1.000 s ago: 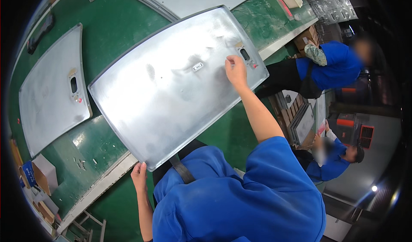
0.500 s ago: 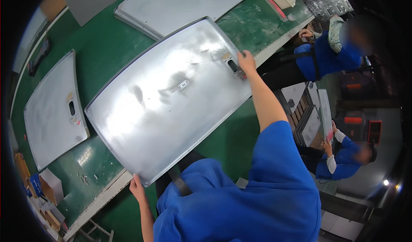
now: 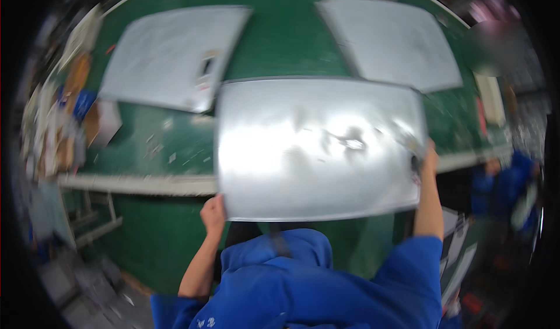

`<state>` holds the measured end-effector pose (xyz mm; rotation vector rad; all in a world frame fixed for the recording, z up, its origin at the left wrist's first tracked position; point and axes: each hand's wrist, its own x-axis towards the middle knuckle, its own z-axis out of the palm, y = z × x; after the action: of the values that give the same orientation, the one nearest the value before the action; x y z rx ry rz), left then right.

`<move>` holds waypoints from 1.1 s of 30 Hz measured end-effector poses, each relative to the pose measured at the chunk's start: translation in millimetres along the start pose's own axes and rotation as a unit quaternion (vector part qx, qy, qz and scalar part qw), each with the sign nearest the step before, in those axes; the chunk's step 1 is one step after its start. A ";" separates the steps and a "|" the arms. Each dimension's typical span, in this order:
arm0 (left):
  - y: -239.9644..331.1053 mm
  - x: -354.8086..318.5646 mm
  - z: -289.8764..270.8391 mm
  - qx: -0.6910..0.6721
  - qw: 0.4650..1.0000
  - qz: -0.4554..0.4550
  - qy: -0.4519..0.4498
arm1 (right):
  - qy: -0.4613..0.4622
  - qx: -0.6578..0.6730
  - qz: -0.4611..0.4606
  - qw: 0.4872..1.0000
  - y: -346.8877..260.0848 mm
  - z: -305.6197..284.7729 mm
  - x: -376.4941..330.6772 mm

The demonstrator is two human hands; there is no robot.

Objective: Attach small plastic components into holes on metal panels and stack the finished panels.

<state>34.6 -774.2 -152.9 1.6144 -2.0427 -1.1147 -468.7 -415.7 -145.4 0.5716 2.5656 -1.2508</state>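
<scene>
A large silver-grey metal panel (image 3: 315, 171) with rounded corners is held in front of me, overhanging the table's near edge. Its near left corner is gripped by my left hand (image 3: 213, 213), fingers closed on the rim. My right hand (image 3: 430, 159) grips the right edge, beside a small dark slot in the panel; the fingers there are partly hidden and blurred. Shiny streaks and darker smudges mark the surface. Beyond it to the left lies a similar panel (image 3: 169, 61) with a dark slot, and to the right another grey panel (image 3: 402, 43).
The green table (image 3: 280, 43) spreads out ahead, with small scraps (image 3: 154, 145) at its left. An open cardboard box (image 3: 104, 122) stands at the left end, a pale long piece (image 3: 491, 99) at the right. A co-worker in blue (image 3: 507, 183) is at the right, blurred.
My view has swung round, so the table now runs across it. The held panel has gone from slanted to nearly level in the picture. Both hands keep their hold.
</scene>
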 end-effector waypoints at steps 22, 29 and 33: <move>-107.9 79.2 -245.6 -0.056 0.987 0.123 0.082 | 0.006 0.224 -0.032 0.974 7.1 88.4 -247.9; -140.4 119.4 -278.6 -0.031 0.993 0.108 0.045 | 0.006 0.231 -0.003 0.973 20.3 132.0 -266.6; -120.2 160.5 -275.3 -0.024 0.992 0.120 0.026 | 0.018 0.266 -0.031 0.963 8.4 156.3 -251.0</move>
<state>246.6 -1034.6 -96.5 1.3194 -2.0928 -1.0154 -234.3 -595.9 -154.1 0.6144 2.2754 -1.9869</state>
